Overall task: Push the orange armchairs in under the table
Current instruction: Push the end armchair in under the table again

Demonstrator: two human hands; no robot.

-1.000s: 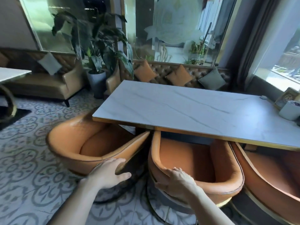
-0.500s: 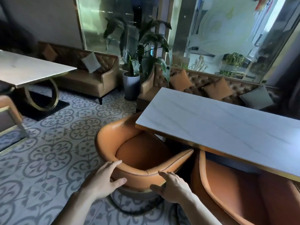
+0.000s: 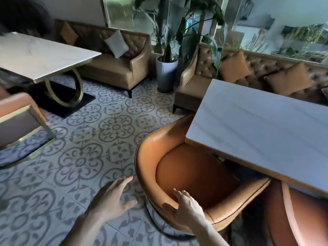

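An orange armchair (image 3: 152, 157) with a curved back stands at the near left corner of the white marble table (image 3: 262, 125), its seat partly under the tabletop. My right hand (image 3: 186, 208) grips the top rim of its backrest, fingers curled over the inside. My left hand (image 3: 113, 197) hovers open over the floor just left of the chair, fingers spread, touching nothing. A second orange armchair (image 3: 298, 215) sits to the right, tucked under the table edge and cut off by the frame.
Patterned tile floor (image 3: 85, 157) stretches to the left. A second marble table (image 3: 40, 55) with a gold ring base stands at far left, another chair (image 3: 19, 119) beside it. Brown sofas (image 3: 113, 68) and a potted plant (image 3: 166, 73) line the back wall.
My view has swung left. My right hand moved from the middle armchair to the left armchair's backrest. My left hand has come off that chair's back and now hangs open beside it.
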